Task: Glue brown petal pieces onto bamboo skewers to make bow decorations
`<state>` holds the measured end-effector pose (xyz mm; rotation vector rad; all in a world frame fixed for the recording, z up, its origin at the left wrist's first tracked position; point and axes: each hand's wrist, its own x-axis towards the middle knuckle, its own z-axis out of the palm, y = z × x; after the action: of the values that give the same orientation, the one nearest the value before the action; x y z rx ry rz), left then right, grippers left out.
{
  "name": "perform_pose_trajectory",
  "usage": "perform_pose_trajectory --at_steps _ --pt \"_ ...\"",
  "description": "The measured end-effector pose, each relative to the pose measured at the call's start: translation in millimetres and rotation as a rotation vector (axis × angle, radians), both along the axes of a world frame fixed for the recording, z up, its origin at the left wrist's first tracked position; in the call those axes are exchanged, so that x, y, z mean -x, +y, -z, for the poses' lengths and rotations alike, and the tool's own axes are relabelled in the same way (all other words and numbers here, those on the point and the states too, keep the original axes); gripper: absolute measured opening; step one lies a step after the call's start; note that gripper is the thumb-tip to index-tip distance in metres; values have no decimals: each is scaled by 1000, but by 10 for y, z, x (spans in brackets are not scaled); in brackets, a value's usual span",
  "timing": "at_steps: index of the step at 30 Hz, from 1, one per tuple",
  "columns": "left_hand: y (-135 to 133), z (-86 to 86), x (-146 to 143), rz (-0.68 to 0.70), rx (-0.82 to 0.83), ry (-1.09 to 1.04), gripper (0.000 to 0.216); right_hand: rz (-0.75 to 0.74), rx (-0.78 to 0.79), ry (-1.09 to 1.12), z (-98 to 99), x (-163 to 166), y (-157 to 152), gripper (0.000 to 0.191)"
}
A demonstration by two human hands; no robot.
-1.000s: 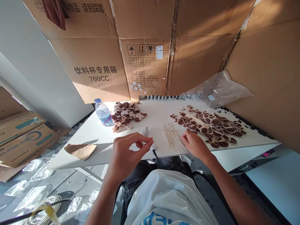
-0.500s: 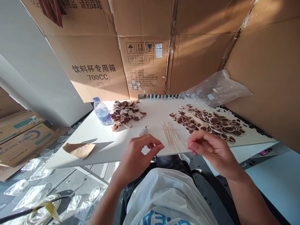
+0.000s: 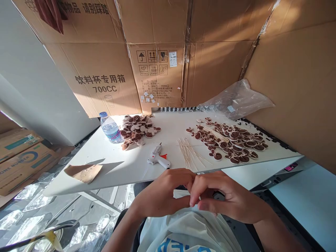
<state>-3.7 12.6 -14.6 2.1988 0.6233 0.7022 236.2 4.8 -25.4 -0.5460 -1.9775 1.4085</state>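
Observation:
My left hand (image 3: 162,194) and my right hand (image 3: 225,197) meet in front of my chest, below the near edge of the white table (image 3: 126,168). Their fingers are curled and pinched together around something small that I cannot make out. On the table just beyond them lies a white glue gun (image 3: 158,159). To its right is a loose bundle of thin wooden sticks (image 3: 189,154). A spread of brown pieces tied with string (image 3: 231,141) covers the table's right side. A heap of brown and white discs (image 3: 138,130) lies at the back left.
A water bottle (image 3: 109,128) stands by the disc heap. A scrap of brown cardboard (image 3: 83,172) lies at the table's left. A clear plastic bag (image 3: 237,99) rests at the back right. Large cardboard boxes (image 3: 105,70) wall in the table. Plastic bags litter the floor at left.
Both hands have drawn back off the table toward my body and come together. The right hand left the sticks. The glue gun, hidden behind the left hand before, now shows.

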Motion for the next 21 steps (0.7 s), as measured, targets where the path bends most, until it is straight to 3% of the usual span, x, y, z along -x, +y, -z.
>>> perform_pose_trajectory --at_steps 5,12,16,21 --pt "6 -39 102 -224 108 -19 9 -2 176 57 9 -91 115 24" --pt "45 -19 168 -518 9 -73 17 143 314 209 24 -91 294 62" --pt "58 -11 163 -537 9 -87 17 141 457 284 39 -66 335 70" --pt "35 -25 112 -542 -60 -144 11 123 465 243 80 -52 339 65"
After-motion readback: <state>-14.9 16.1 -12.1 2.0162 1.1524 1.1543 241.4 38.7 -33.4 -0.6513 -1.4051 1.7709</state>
